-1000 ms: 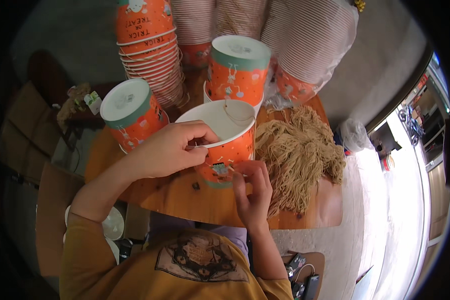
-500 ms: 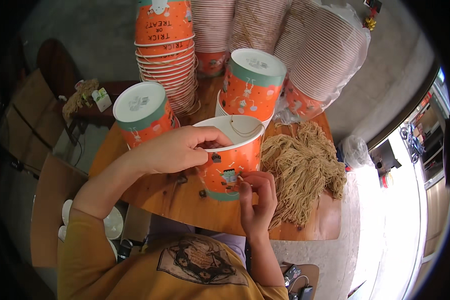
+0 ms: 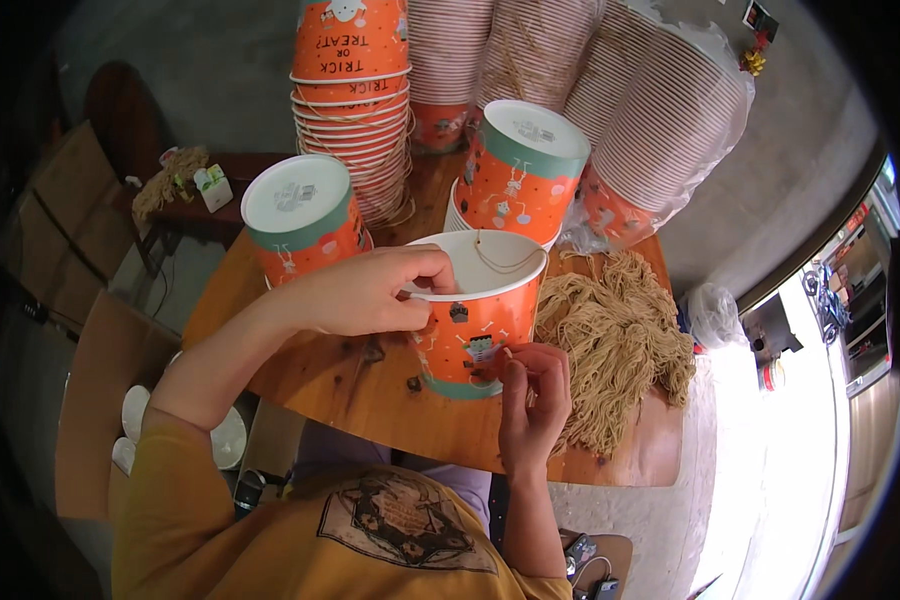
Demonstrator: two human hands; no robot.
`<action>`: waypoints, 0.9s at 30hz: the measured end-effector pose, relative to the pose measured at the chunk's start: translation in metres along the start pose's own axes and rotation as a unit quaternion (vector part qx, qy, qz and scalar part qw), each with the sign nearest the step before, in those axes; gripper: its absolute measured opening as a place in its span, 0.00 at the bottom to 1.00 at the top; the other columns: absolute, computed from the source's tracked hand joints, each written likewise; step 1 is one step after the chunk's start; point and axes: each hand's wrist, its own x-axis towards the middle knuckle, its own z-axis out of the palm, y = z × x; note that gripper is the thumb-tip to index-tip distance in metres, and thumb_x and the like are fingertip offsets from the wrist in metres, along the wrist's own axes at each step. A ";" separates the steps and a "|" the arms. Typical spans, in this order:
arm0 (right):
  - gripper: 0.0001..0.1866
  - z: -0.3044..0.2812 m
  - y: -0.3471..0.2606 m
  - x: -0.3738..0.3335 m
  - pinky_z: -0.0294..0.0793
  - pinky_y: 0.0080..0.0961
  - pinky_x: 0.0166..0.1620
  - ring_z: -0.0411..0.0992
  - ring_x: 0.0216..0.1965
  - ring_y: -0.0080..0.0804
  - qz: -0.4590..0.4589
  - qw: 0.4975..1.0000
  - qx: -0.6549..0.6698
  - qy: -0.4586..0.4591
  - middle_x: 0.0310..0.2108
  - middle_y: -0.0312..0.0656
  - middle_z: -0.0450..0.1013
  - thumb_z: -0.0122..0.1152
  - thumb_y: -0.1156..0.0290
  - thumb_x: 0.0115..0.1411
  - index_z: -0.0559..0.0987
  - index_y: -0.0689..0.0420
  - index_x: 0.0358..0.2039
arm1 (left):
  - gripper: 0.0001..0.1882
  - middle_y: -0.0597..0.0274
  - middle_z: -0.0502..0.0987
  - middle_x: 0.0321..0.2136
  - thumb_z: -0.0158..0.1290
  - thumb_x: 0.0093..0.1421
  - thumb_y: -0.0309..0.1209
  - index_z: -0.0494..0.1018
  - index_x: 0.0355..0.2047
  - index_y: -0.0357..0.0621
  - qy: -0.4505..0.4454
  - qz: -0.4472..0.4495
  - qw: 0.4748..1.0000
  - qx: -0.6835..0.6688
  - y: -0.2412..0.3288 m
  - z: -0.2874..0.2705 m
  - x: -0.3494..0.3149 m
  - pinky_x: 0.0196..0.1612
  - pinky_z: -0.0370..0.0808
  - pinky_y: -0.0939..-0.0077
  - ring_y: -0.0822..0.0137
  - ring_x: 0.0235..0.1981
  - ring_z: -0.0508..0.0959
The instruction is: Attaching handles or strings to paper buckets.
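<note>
An orange paper bucket (image 3: 478,318) with a white inside and a green base band stands upright at the front of the wooden table. My left hand (image 3: 370,292) grips its near-left rim, fingers inside and thumb outside. A loop of thin tan string (image 3: 505,262) hangs inside from the far wall. Close to the bucket's lower right front, my right hand (image 3: 536,395) pinches a thin light string end (image 3: 508,352) between thumb and fingertips. The fingertips inside the bucket are hidden.
A tan string heap (image 3: 620,345) lies to the right on the wooden table (image 3: 360,408). Upturned buckets stand at left (image 3: 295,200) and behind (image 3: 530,145). Tall bucket stacks (image 3: 355,150) rise at the back, some in clear plastic (image 3: 675,110). A cardboard box (image 3: 95,400) is at left.
The whole view has shifted slightly, so most things appear farther right. Both hands keep nearly the same hold, on the bucket rim and the string end.
</note>
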 end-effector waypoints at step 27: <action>0.13 0.006 -0.027 -0.017 0.75 0.34 0.45 0.75 0.43 0.42 -0.153 0.983 -0.058 -0.088 0.37 0.44 0.75 0.61 0.85 0.51 0.72 0.60 0.36 | 0.13 0.65 0.73 0.35 0.51 0.55 0.23 0.70 0.43 0.35 -0.036 -0.046 0.989 -0.134 0.009 0.029 0.008 0.41 0.70 0.81 0.77 0.36 0.71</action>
